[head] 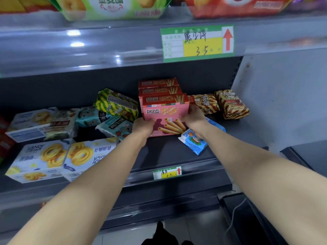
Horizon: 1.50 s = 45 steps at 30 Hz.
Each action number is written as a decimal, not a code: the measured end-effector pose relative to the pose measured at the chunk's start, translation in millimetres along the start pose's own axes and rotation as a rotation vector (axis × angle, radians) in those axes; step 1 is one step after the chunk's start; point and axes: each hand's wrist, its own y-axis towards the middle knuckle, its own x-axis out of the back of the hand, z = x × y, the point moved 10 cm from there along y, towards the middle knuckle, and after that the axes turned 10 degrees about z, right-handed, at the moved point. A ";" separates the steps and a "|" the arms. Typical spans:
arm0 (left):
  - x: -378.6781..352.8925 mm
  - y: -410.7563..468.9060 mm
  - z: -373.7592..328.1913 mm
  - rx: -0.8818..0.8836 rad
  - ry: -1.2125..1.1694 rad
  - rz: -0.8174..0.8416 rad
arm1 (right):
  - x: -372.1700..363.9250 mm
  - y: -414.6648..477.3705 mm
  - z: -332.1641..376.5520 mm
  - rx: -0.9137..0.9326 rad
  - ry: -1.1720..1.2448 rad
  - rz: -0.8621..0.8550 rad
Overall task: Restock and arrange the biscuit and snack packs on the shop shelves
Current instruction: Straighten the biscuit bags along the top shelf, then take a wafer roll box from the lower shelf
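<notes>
While the pink wafer-roll box [163, 113] stands upright on the middle shelf [177, 152], wide side facing out, left hand [143, 126] and right hand [194, 119] clutch its two ends, so neither's really nearer.

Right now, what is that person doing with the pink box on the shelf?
A person is tidying snacks in a shop. Their left hand and right hand grip the sides of a pink cardboard box of wafer rolls, holding it upright on the dark metal shelf. Two matching boxes stand in a row right behind it. Brown striped snack packs sit to its right, and a blue and white packet lies under the right wrist.
</notes>
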 end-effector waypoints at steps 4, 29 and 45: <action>15.0 2.6 2.3 -0.006 -0.016 -0.078 | -12.8 3.0 3.0 0.008 0.008 0.035; 4.7 -239.2 -74.2 -0.275 0.351 -0.034 | 8.6 -208.6 89.9 0.301 -0.509 0.130; 50.5 -406.6 -238.3 -0.739 0.523 -0.178 | 68.8 -334.2 271.2 0.826 -0.585 -0.113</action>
